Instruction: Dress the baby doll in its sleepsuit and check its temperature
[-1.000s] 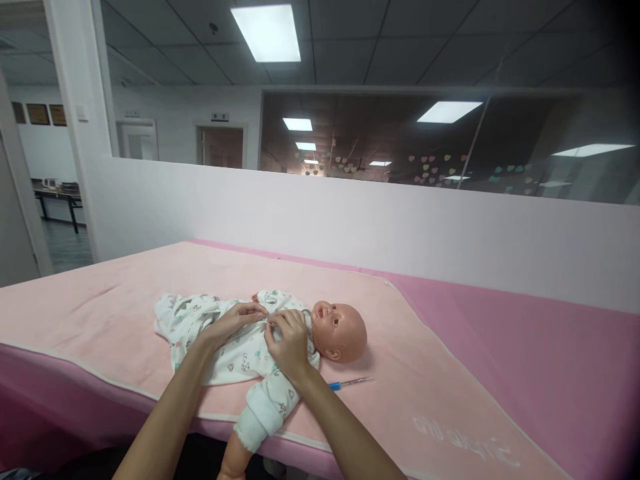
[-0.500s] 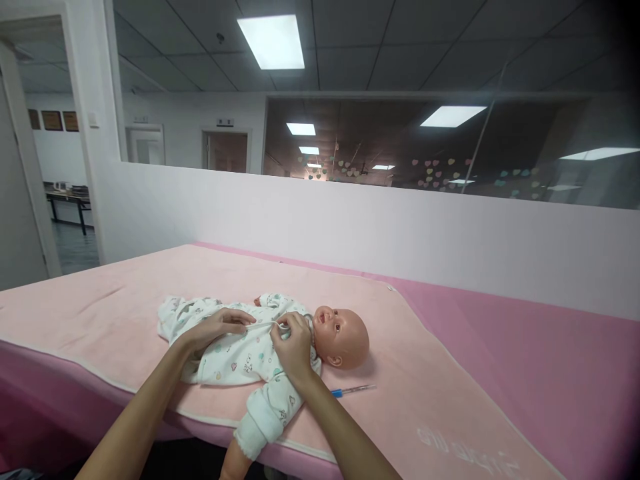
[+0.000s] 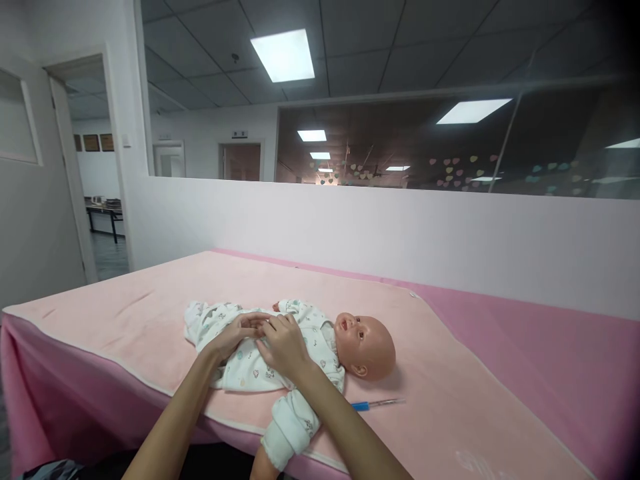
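Observation:
A baby doll [image 3: 369,348] in a white printed outfit [image 3: 254,370] lies on its back, head to the right. Over the doll's belly, my left hand [image 3: 239,335] and my right hand [image 3: 284,343] meet with fingertips bent and close together. Both pinch at a thin white cloth tie on the front of the outfit, mostly covered by my fingers now. A thermometer [image 3: 383,403] with a blue end lies beside the doll's head, partly behind my right forearm. The doll's near sleeve [image 3: 291,421] is bunched up, and that arm hangs over the table's front edge.
A peach blanket [image 3: 450,400] with a pale edging covers much of the table, over a pink cloth [image 3: 540,333]. Behind the table runs a low white wall [image 3: 380,227] with glass above it. An open door [image 3: 35,193] is at the left.
My right hand has moved left along the doll's front, away from the neck, to meet my left hand. The white tie stretched between them is now hidden. The camera view has shifted left.

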`<state>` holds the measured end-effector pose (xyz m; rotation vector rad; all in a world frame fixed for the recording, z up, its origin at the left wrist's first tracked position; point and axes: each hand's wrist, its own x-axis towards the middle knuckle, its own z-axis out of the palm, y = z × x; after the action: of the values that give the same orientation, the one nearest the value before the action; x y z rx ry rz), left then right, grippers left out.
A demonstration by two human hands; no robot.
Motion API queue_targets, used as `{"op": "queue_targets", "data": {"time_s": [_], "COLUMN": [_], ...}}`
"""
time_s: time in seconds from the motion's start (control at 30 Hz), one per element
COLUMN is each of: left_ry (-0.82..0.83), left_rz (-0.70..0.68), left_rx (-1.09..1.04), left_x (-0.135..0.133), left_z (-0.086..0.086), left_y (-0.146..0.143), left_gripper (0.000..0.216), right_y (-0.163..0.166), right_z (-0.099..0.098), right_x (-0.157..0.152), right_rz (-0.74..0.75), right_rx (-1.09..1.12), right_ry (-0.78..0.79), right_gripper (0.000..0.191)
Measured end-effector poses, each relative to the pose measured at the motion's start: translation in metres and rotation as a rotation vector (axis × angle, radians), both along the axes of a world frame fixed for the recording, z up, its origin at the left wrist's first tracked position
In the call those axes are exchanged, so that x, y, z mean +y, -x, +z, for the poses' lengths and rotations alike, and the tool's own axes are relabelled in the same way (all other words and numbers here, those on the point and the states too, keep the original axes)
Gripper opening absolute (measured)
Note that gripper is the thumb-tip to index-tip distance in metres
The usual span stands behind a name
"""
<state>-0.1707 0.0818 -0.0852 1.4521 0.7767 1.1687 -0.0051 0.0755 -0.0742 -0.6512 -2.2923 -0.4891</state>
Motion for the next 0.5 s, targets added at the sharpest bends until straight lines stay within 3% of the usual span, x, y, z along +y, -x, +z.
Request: {"op": "queue_targets", "data": {"time_s": [0.17, 0.5], "left_ry": [-0.006, -0.024], "left_rz": [0.021, 0.059], "left_rx": [-0.026, -0.025], "left_x": [-0.0010, -0.0021], "left_z": [0.0010, -0.0004], "left_y": [-0.0002, -0.0013], "left_gripper": [0.043, 0.050], "right_y": [-0.0005, -0.0035], "right_z": [-0.0078, -0.0074], "right_x": [-0.0010, 0.0021], "right_rz": [-0.065, 0.028], "right_rx": [0.064, 0.142], "right_ry": [0.067, 0.188], "right_gripper": [0.008, 0.006]}}
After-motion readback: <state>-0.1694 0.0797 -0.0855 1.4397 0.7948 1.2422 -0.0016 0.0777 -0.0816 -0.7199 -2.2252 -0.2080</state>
